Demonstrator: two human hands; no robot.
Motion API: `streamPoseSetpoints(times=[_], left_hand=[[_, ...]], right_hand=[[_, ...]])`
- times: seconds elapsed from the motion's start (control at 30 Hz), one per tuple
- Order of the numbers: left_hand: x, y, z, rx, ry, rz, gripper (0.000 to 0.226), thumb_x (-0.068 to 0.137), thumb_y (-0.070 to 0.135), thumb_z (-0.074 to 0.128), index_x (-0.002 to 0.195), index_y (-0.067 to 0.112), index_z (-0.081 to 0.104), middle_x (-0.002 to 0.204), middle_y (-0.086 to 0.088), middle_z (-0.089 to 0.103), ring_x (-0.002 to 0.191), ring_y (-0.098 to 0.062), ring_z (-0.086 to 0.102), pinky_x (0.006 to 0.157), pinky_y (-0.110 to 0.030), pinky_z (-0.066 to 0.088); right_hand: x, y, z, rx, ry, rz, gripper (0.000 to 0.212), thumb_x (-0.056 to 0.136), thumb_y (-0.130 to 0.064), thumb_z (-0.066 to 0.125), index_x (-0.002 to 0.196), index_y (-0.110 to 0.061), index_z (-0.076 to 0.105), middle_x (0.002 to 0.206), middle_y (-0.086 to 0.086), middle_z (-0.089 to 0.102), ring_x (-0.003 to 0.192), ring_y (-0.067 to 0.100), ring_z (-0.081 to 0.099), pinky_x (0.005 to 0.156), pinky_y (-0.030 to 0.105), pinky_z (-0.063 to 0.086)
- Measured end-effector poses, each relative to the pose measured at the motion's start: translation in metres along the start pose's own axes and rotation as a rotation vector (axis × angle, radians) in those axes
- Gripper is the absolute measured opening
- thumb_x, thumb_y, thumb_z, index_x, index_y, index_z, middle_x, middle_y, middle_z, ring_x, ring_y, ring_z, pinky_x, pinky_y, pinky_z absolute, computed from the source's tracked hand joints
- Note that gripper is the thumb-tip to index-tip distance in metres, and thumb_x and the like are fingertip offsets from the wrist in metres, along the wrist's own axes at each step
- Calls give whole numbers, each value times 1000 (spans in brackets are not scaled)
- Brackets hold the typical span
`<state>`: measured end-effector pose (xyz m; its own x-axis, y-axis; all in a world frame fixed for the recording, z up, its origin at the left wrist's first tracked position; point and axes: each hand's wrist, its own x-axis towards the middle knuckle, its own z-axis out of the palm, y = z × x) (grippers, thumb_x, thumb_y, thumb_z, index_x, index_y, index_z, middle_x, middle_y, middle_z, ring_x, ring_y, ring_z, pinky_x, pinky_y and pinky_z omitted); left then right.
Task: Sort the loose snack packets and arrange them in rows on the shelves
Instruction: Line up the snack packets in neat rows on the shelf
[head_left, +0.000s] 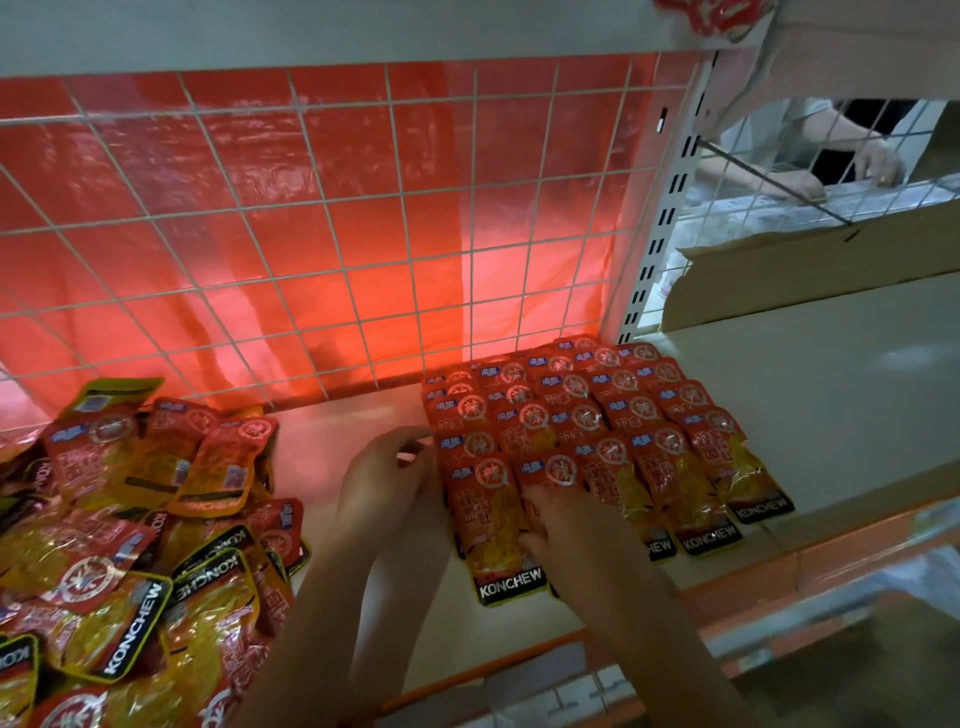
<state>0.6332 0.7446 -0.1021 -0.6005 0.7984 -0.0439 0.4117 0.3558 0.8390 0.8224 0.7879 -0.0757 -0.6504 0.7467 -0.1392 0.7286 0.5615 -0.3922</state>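
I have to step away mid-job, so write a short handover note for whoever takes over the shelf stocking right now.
Left hand: fingers on the left edge of the arranged rows, apparently squaring them up.
Right hand: rests on the front packet of the leftmost row, pressing it into place.
Done: several overlapping rows of red packets are laid on the right part of the shelf, labels facing front.
Left: the loose pile on the left of the same shelf is still unsorted and mixed in direction. Keep adding rows leftward into the bare gap between pile and rows.
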Motion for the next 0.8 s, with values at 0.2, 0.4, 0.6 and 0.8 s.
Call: streamPoseSetpoints(times=[0.2, 0.4, 0.6, 0.8], left_hand=[[-17, -9, -33, 259, 118, 80, 25, 92, 22, 56, 115, 22, 66, 108, 1, 60, 83, -8, 56, 69, -20, 43], [-57, -32, -89, 446, 356, 1, 26, 85, 29, 59, 104, 16, 72, 102, -9, 66, 91, -29, 62, 78, -33, 45], [-98, -49, -135, 510, 457, -199, 23, 89, 21, 61, 110, 16, 70, 99, -8, 71, 84, -25, 66, 73, -34, 52], [-132, -54, -147, 453, 500, -281, 16, 89, 32, 63, 98, 23, 73, 90, 6, 73, 82, -13, 66, 65, -25, 44]], right_hand=[[14, -24, -13, -62, 111, -142, 34, 95, -35, 50, 128, -24, 50, 118, -5, 58, 108, 13, 55, 88, 26, 45], [39, -64, 11, -24, 13, -308, 36, 92, -35, 55, 125, -22, 54, 122, -3, 59, 109, 15, 56, 96, 32, 47], [49, -104, 37, 67, -160, -469, 34, 90, -24, 58, 123, -15, 57, 120, 0, 54, 109, 17, 55, 90, 25, 45], [49, -131, 55, 38, -222, -533, 25, 90, -34, 56, 107, -16, 60, 99, -1, 50, 100, 20, 54, 72, 27, 37]])
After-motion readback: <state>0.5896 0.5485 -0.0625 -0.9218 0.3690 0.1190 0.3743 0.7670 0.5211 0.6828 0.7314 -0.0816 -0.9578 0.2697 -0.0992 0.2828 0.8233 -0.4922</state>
